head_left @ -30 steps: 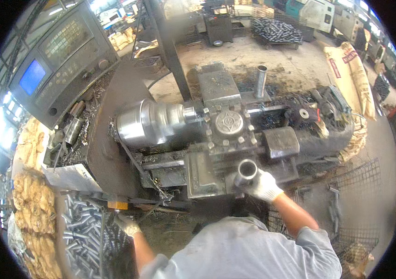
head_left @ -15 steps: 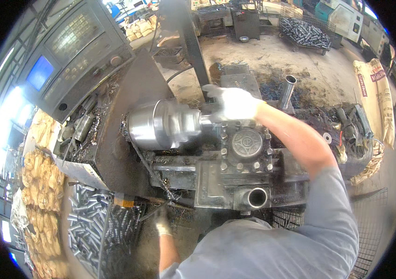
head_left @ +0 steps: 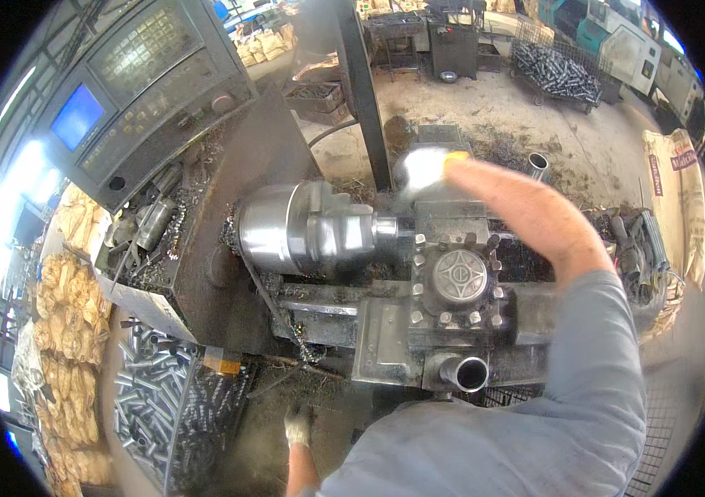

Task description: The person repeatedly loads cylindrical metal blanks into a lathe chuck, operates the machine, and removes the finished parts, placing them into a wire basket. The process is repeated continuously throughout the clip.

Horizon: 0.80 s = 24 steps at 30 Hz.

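Note:
My right hand point(head_left: 424, 172), in a white glove with a yellow cuff, is raised over the far side of a lathe, behind the tool post point(head_left: 460, 277). Glare and motion blur its fingers, and anything held there is hidden. To its left is the lathe chuck point(head_left: 274, 229), with a bright metal piece point(head_left: 386, 227) sticking out of its jaws towards the tool post. Low at the front, my left hand point(head_left: 297, 428) wears a pale glove with dark fingertips. It hangs below a dark rod point(head_left: 274, 382), and its fingers are too unclear to read.
A control panel point(head_left: 133, 91) with a blue screen stands left. Below it, many metal tubes point(head_left: 149, 389) fill a bin beside stacked tan sacks point(head_left: 67, 348). An open pipe end point(head_left: 470, 374) faces me. One upright tube point(head_left: 537, 166) stands behind my right arm.
My right hand has moved away from the chuck's jaws, to the far side behind the tool post, uncovering the bright metal piece. The whole view has shifted slightly; my left hand stays low.

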{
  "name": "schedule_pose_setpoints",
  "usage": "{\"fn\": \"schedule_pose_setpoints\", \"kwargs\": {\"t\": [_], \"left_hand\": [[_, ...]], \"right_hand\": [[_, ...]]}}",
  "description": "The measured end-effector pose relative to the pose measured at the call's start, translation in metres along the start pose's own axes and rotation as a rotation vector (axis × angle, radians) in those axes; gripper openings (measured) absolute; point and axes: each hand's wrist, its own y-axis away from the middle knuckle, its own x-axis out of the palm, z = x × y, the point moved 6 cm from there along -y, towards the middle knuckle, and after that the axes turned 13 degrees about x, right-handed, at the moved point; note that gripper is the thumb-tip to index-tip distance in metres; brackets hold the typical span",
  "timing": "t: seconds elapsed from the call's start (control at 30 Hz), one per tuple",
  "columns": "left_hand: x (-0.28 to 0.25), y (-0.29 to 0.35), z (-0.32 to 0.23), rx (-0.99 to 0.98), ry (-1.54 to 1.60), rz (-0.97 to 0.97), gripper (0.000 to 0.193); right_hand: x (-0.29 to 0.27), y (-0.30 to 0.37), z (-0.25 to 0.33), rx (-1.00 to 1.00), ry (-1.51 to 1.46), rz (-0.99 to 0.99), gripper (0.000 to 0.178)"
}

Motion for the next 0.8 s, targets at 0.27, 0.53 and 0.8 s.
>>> {"fn": "schedule_pose_setpoints", "kwargs": {"t": [0.27,0.53,0.8], "left_hand": [[0.047,-0.016,-0.223,0.747,-0.287,0.041,0.035],[0.107,-0.131,-0.497,1.111,-0.628,0.048,0.047],[0.089,-0.14,-0.476,1.357,-0.625,0.153,0.067]], "right_hand": [[0.085,-0.017,0.038,-0.104,0.239,0.311,0.056],[0.073,0.008,0.022,0.144,0.25,0.375,0.032],[-0.061,0.157,0.076,0.367,0.393,-0.253,0.062]]}}
